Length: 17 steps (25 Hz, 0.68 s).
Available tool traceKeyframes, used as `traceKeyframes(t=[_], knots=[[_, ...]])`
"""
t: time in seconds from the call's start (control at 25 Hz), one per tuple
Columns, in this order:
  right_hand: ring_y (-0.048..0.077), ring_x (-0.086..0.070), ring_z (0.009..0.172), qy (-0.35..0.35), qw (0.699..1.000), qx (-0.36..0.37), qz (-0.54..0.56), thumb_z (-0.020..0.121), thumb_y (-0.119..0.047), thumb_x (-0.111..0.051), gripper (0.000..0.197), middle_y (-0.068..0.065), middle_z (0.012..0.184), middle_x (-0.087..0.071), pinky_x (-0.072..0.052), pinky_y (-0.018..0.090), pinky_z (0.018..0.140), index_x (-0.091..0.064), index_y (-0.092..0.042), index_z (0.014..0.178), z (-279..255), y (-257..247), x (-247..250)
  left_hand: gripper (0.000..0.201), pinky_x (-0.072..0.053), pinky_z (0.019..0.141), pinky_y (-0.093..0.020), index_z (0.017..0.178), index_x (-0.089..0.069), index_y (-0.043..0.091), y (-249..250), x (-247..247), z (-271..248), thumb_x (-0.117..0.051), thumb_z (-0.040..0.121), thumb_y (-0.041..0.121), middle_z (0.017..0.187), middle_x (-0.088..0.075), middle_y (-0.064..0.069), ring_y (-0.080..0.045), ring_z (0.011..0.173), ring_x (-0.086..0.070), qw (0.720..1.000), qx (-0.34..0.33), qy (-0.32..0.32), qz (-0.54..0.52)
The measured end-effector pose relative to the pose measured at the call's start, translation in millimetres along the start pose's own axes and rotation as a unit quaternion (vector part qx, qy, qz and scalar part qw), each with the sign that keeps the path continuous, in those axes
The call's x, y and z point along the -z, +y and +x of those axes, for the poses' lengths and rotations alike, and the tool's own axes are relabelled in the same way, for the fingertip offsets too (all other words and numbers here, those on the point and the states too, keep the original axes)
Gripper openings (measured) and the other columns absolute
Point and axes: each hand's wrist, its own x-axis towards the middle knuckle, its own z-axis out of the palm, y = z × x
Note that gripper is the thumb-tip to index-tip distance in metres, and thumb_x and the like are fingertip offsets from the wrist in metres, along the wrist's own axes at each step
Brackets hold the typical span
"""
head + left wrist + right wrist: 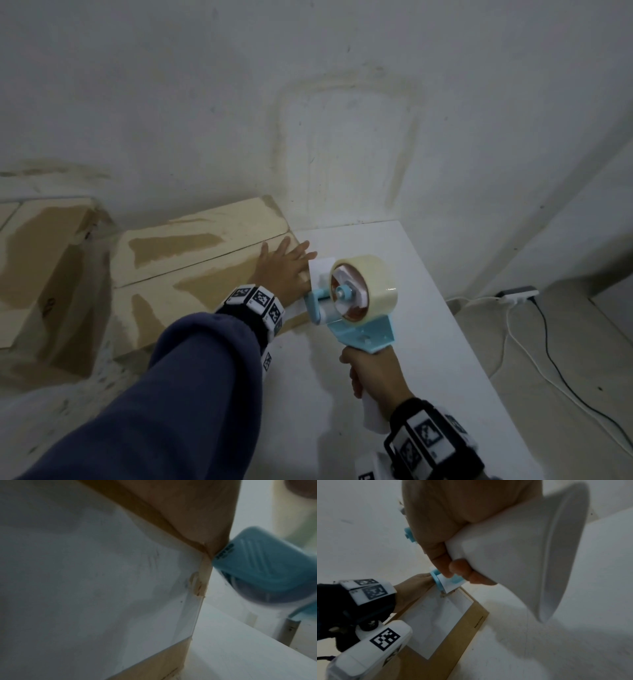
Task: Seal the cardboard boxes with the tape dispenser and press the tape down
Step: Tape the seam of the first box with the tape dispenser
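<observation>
Cardboard box (pixel 205 260) lay on white table (pixel 428 308), flaps closed, seam running across top, pale label on right end face. Second cardboard box (pixel 44 260) stood further left, just beside first. Left hand (pixel 284 270) lay flat on box top near right edge, fingers straight and spread. Tape dispenser (pixel 356 308), blue frame with clear tape roll, had its front against box's right end. Right hand (pixel 373 373) was clenched around dispenser's white handle. Cables (pixel 534 346) trailed on floor at right.
</observation>
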Motion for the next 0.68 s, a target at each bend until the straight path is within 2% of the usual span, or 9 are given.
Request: traceKeyframes(t=[0.16, 0.36, 0.44, 0.6, 0.68], knots=[[0.020, -0.035, 0.035, -0.012, 0.999, -0.026, 0.043, 0.070, 0.002, -0.060, 0.021, 0.006, 0.041, -0.042, -0.031, 0.025, 0.042, -0.046, -0.008, 0.058, 12.4, 6.3, -8.2, 0.057, -0.005, 0.118, -0.046, 0.146, -0.028, 0.029, -3.8, -1.8, 1.9, -0.046, 0.091, 0.033, 0.158, -0.012, 0.009, -0.021, 0.147, -0.002, 0.997, -0.004, 0.001, -0.072], [0.019, -0.032, 0.033, -0.064, 0.988, -0.090, 0.106, 0.075, 0.004, -0.053, 0.023, 0.007, 0.042, -0.039, -0.028, 0.022, 0.040, -0.044, -0.007, 0.057, 14.0, 19.7, -8.3, 0.058, -0.007, 0.117, -0.045, 0.143, -0.033, 0.030, -6.1, -6.6, 2.2, -0.051, 0.089, 0.042, 0.157, -0.018, 0.009, -0.020, 0.147, -0.005, 0.997, -0.009, 0.015, -0.078], [0.019, -0.033, 0.032, -0.054, 0.988, -0.086, 0.118, 0.074, 0.004, -0.053, 0.020, 0.007, 0.041, -0.039, -0.028, 0.022, 0.039, -0.046, -0.005, 0.058, 18.1, 24.6, -3.8, 0.058, -0.008, 0.117, -0.045, 0.143, -0.034, 0.030, -7.6, -6.6, 1.0, -0.050, 0.089, 0.047, 0.157, -0.019, 0.010, -0.020, 0.147, -0.006, 0.997, -0.010, 0.021, -0.075], [0.020, -0.038, 0.034, -0.033, 0.999, -0.019, 0.000, 0.056, -0.009, -0.062, 0.016, 0.007, 0.041, -0.044, -0.032, 0.025, 0.040, -0.046, -0.006, 0.056, 30.7, 34.0, 28.3, 0.051, -0.011, 0.116, -0.044, 0.134, -0.045, 0.025, 2.5, -5.6, 0.6, -0.052, 0.087, 0.041, 0.154, -0.026, 0.006, -0.022, 0.146, -0.011, 0.997, -0.001, 0.038, -0.069], [0.014, -0.043, 0.035, -0.022, 0.995, 0.018, -0.095, 0.058, -0.007, -0.069, 0.020, 0.002, 0.044, -0.048, -0.035, 0.025, 0.042, -0.049, -0.008, 0.058, 32.6, 39.3, 51.1, 0.046, -0.011, 0.117, -0.044, 0.127, -0.050, 0.021, 10.6, -6.0, 2.0, -0.056, 0.085, 0.040, 0.152, -0.030, 0.004, -0.025, 0.146, -0.011, 0.994, 0.027, 0.045, -0.093]])
